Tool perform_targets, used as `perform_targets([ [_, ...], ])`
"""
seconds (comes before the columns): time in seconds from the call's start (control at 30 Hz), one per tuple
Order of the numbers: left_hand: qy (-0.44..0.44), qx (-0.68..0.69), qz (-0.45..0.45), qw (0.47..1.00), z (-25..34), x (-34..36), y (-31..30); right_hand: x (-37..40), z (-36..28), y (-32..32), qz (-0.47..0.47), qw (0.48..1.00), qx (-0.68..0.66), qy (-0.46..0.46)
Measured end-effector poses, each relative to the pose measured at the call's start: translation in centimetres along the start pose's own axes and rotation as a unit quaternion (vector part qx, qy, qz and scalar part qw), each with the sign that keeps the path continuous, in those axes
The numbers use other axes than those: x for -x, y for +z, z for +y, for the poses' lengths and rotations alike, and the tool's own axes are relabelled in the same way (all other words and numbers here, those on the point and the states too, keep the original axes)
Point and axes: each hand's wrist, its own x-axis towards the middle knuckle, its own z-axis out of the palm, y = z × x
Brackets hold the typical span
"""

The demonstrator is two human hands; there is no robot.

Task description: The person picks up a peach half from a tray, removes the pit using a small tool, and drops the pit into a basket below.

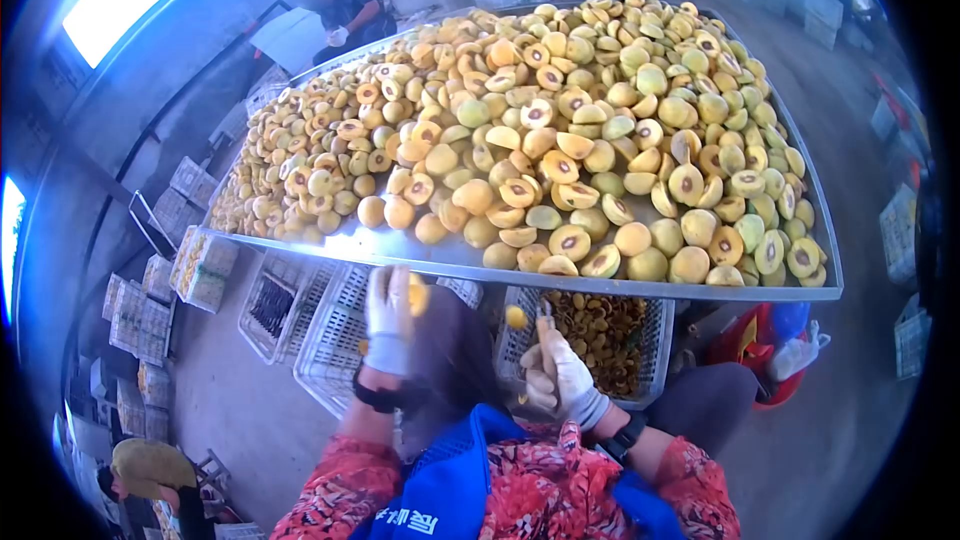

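A raised metal table point(600, 287) bears a big heap of yellow peaches point(560, 168), many cut in half with brown-red centres showing. Below its near edge, my gloved left hand point(386, 315) is closed at a blurred yellow peach half point(417, 294), above a white crate point(335, 340). My gloved right hand point(562, 376) wraps round a wooden-handled tool point(546, 328) with a short metal tip; its exact kind is hard to make out. Just left of that tip is a small yellow piece point(515, 317), apparently in the air. Beneath lies a crate point(655, 360) holding brown, pit-bearing scraps point(600, 332).
A red bucket point(765, 390) with plastic bags stands right of my knee. Stacked white crates point(140, 320) line the left side. One co-worker point(345, 15) is beyond the table's far left; another person point(155, 475) bends at lower left.
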Motion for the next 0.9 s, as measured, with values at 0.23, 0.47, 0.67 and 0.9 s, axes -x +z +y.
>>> perform_targets([
  [0.23, 0.282, -0.432, -0.122, 0.848, -10.2, -13.0, 0.6, -0.6, -0.9, 1.8, 0.091, 0.992, 0.076, -0.043],
  [0.47, 0.058, -0.458, -0.222, 0.859, -5.9, -16.3, 6.4, -0.9, -1.3, 1.2, 0.056, 0.988, 0.095, -0.109],
  [0.67, -0.019, -0.358, -0.175, 0.917, -3.5, -14.2, 4.7, -0.1, -1.7, 2.1, 0.064, 0.971, 0.200, -0.113],
  [0.9, -0.232, 0.434, -0.247, 0.835, 2.8, -2.0, 4.0, -0.2, -2.1, 2.0, 0.059, 0.617, 0.672, -0.405],
])
